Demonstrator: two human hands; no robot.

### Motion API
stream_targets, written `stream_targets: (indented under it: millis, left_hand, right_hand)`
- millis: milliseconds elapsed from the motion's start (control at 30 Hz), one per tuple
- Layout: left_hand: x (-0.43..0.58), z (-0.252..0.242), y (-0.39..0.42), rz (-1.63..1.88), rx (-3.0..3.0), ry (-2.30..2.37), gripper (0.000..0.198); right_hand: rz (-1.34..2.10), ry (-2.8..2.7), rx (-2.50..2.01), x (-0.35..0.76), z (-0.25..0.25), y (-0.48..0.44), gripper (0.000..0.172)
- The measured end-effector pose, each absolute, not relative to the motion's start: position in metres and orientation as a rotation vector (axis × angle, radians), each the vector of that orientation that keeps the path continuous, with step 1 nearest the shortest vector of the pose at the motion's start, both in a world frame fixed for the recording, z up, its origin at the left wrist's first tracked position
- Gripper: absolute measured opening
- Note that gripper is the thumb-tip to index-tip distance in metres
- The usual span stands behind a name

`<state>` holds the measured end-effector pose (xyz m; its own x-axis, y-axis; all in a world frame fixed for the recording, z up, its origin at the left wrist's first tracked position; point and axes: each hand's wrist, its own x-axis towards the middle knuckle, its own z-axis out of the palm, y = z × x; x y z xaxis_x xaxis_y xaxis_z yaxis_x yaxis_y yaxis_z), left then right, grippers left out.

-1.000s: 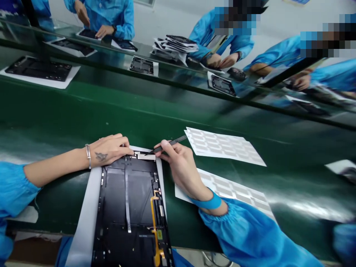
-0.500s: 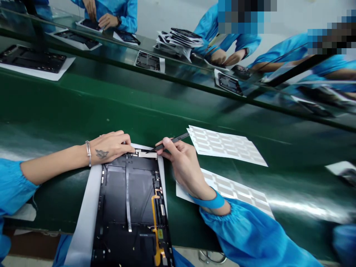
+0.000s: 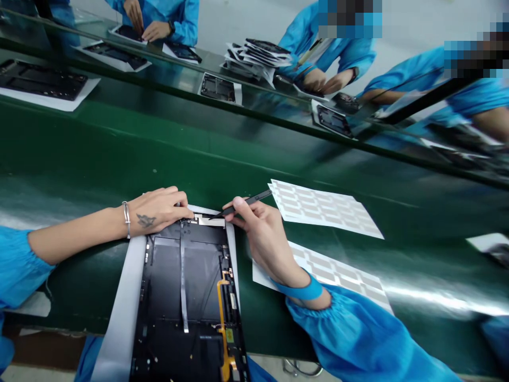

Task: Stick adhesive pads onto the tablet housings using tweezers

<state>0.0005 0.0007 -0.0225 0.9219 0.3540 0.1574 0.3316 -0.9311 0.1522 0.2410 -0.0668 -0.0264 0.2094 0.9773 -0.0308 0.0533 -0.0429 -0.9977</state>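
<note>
A black device housing (image 3: 167, 286) with an orange flex cable (image 3: 222, 318) and a grey strip (image 3: 183, 281) lies on a white sheet (image 3: 119, 307). My left hand (image 3: 161, 211) rests at its far left edge, fingers pressed together near a small connector area; what they hold, if anything, is hidden. My right hand (image 3: 264, 228) is closed on black tweezers (image 3: 252, 199), whose tip touches or hovers just over a pale label (image 3: 211, 221) at the housing's far edge.
Two sheets of grey labels, one farther back (image 3: 326, 209) and one nearer (image 3: 342, 270), lie to the right. Beyond a dark rail, housings and a stack (image 3: 258, 55) stand near other people in blue sleeves. Another housing (image 3: 43, 79) lies at far left.
My hands, the tweezers and the housing look nearly unchanged. The housings along the rail have shifted slightly right in view, while the far-left one has shifted slightly left.
</note>
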Motion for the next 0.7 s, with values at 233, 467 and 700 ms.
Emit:
stream_targets:
  millis: [233,467,700]
  left_hand:
    - [0.0014,-0.0192,-0.0007,0.260,2.939,0.528,0.031]
    - [0.0047,-0.0224,-0.0001,0.245,2.896,0.566,0.040]
    - [0.0039,-0.0161,-0.0018,0.233,2.919,0.574,0.039]
  right_hand:
    - [1.043,-1.077,-1.381,0.2411,-0.0268,-0.0674,0.043]
    - [1.019,-1.133,-1.390,0.2416,-0.0267,-0.0664,0.046]
    - [0.884,-1.289,-1.450,0.2449,-0.0308,-0.0663,0.044]
